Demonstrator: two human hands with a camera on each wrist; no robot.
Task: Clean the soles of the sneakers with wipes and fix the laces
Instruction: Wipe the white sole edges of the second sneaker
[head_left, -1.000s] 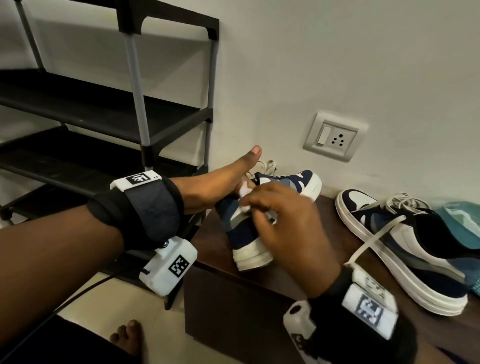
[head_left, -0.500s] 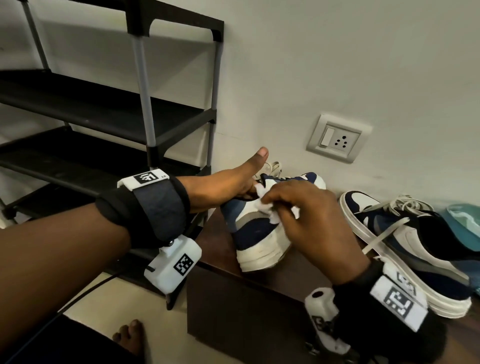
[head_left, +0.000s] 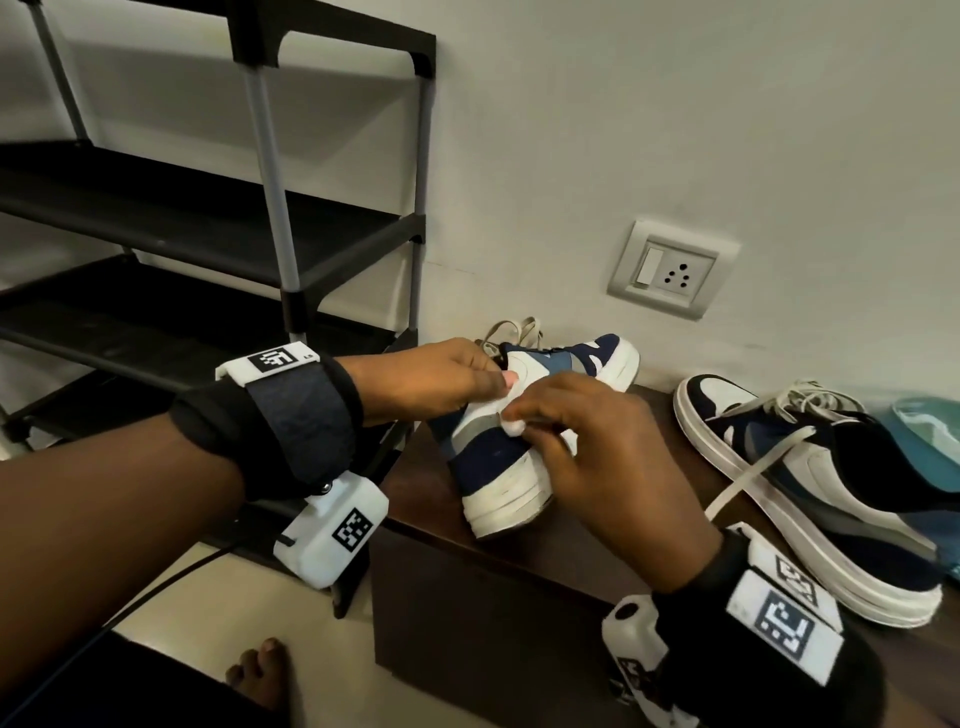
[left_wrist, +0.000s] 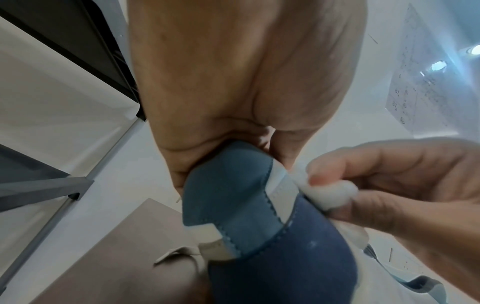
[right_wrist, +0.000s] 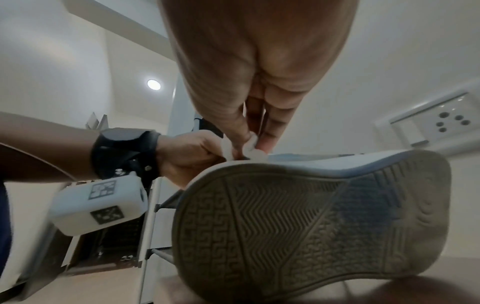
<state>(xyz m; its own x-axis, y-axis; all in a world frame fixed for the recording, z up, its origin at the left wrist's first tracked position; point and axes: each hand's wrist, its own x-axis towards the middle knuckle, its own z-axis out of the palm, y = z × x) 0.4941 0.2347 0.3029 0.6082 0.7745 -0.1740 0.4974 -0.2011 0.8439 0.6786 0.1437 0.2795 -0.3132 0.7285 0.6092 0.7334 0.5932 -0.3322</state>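
Sneaker (head_left: 511, 457) collar hidden by hands, wipe (head_left: 514, 427) mostly covered

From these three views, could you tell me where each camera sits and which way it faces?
Head: worn high, looking down at both hands and the held sneaker.
Left wrist: looks along the left hand gripping the heel.
Right wrist: looks up along the right hand pinching the wipe.
Shared: all show that wipe.
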